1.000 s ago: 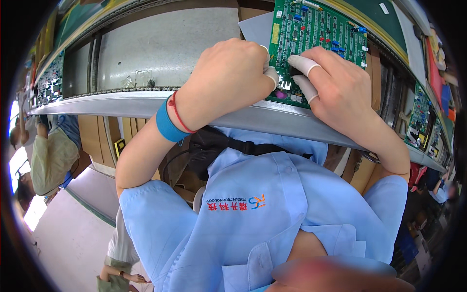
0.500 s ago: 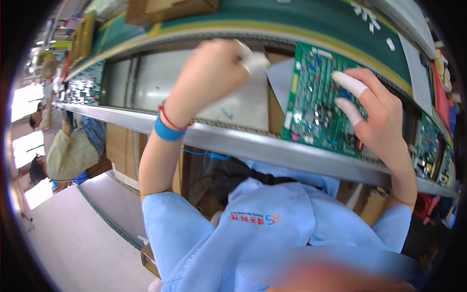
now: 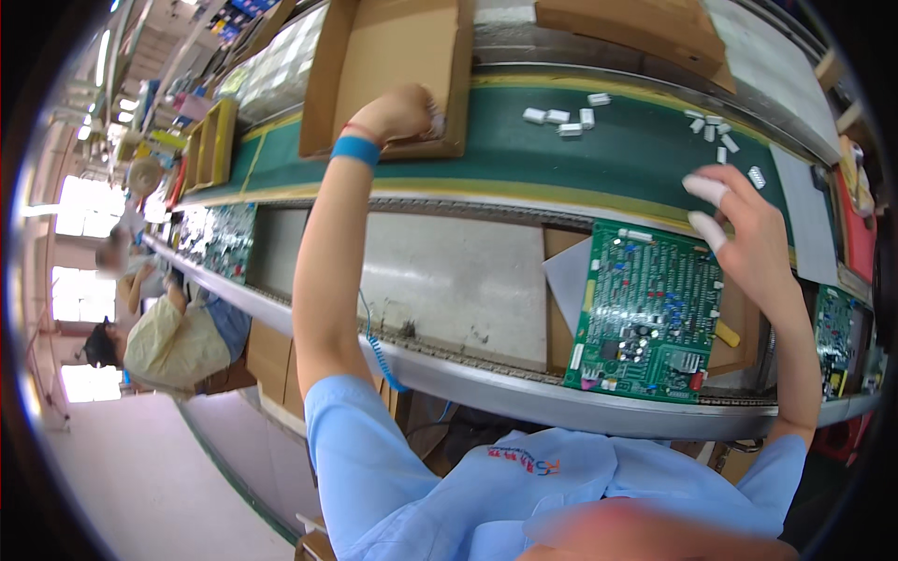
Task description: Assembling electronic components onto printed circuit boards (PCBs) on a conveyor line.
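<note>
My left hand (image 3: 400,114) is over the near part of an open cardboard box (image 3: 393,47), its fingers curled closed. Whatever they hold, if anything, is too hidden to make out. A blue band and a thin red one circle that wrist. My right hand (image 3: 746,229) hovers beyond the upper right corner of a green circuit board (image 3: 645,304), its thumb and forefinger apart with nothing between them. White covers sit on those fingertips. Populated with many small parts, the board lies across the rails in front of me, touched by neither hand.
White connectors (image 3: 558,117) lie in loose groups on the green mat (image 3: 505,140). A metal rail (image 3: 468,393) runs along the near side. More circuit boards (image 3: 217,238) rest on the line at left and right. Another person (image 3: 182,346) sits farther left.
My left hand has gone from beside the board to the box at the far left. The right hand has come off the board, farther away. The whole view has shifted too.
</note>
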Motion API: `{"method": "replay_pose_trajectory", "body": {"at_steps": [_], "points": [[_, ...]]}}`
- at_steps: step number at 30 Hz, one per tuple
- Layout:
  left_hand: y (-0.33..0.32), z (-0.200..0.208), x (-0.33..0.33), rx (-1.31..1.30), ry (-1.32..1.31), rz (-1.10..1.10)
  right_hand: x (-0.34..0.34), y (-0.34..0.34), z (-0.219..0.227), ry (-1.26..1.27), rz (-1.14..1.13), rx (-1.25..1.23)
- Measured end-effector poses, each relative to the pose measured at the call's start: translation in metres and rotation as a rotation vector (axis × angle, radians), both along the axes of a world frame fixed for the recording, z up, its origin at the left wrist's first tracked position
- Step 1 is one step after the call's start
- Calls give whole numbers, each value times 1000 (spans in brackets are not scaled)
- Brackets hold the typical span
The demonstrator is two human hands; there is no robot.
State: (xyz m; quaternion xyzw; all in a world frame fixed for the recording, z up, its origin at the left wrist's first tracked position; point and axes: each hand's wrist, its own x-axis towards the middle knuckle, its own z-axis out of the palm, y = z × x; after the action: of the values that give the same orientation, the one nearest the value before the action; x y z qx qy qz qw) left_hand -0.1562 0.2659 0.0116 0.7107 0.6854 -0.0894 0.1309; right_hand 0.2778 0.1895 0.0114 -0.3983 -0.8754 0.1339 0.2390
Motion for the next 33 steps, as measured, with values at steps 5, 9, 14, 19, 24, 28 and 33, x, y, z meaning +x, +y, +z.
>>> {"method": "replay_pose_trajectory", "body": {"at_steps": [5, 9, 14, 19, 24, 28, 33], "points": [[-12, -3, 2, 63, -113, 18, -3, 86, 15, -9, -136, 319], [-22, -9, 5, 306, -239, 53, -11, 203, 24, -55, -260, 507], [-29, -14, -2, 406, -327, 109, -43, 263, 50, -270, -181, 24], [-24, -20, -14, 430, -233, 171, -72, 338, 24, -755, -281, -243], [-28, -11, -21, 258, -101, 129, -110, 259, 48, -254, -393, 303], [-16, -20, -30, 433, -78, 81, -120, 197, 70, 125, 64, 465], [-37, -12, -62, 499, -320, 144, -144, 147, -4, -261, 397, -192]]}}
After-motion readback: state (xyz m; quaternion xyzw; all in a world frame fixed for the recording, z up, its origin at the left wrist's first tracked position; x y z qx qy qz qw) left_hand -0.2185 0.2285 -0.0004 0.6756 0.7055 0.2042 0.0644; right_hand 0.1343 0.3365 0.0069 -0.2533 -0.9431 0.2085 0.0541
